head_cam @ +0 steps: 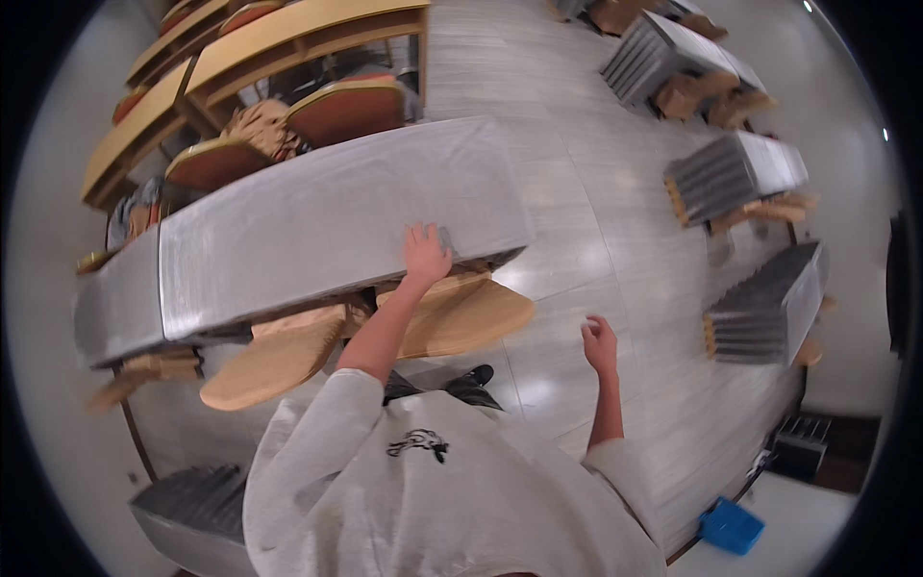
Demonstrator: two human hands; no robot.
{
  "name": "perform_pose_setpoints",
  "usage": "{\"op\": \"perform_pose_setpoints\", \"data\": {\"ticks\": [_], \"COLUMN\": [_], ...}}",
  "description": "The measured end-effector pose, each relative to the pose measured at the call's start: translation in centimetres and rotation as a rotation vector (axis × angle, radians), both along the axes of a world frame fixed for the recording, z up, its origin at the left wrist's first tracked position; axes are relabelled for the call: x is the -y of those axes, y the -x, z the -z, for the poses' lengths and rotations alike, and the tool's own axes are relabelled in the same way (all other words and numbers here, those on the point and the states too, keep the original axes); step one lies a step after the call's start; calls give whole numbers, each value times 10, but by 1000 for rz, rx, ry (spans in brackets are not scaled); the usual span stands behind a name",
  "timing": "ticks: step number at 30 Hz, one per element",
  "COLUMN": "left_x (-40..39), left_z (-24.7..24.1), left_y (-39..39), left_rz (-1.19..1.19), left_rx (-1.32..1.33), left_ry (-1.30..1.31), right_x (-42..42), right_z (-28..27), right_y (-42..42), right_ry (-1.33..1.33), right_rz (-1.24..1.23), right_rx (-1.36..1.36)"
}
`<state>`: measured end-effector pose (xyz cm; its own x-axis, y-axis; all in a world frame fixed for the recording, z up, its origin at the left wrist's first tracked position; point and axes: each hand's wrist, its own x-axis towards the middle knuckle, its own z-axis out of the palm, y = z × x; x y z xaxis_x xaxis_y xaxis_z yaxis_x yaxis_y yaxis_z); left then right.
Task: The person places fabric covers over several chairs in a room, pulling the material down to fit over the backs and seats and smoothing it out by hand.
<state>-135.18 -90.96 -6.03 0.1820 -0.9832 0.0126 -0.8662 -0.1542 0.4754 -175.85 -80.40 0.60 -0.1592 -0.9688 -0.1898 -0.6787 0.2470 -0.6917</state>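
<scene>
My left hand (427, 254) rests on a long table covered with a light grey cloth (324, 209), close to its near edge. Its fingers are spread flat; beside them lies a small darker grey patch, and I cannot tell whether it is shadow or cloth. Off to the right, my right hand (600, 345) hangs over the tiled floor, fingers loosely curled and apart, with nothing clear in them. Under my left forearm stands a chair in a tan cover (461, 314). A second tan-covered chair (277, 360) is to its left, along the same table side.
Bare wooden tables (303, 32) and red-backed chairs (346, 112) stand beyond the cloth. Several grey-draped tables (768, 310) line the right side. Another draped table (191, 516) is at lower left. A blue bin (731, 525) sits at lower right. Pale floor tiles (562, 180) run between the tables.
</scene>
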Motion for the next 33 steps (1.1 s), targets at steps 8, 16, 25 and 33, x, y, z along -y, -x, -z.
{"op": "perform_pose_setpoints", "data": {"ticks": [8,16,25,33], "left_x": [15,4,8,39], "left_z": [23,42,21,12], "left_y": [86,94,117,136], "left_rz": [-169,-11,-82,-324], "left_rx": [39,348,267,159], "left_ry": [-345,-484,-559,-603], "right_x": [-206,-71,121,358], "right_z": [98,116,179,164], "right_y": [187,150,244,249], "right_ry": [-295,-610,-399,-734], "right_rz": [397,143,-161,-150], "right_rx": [165,573,440,383]}}
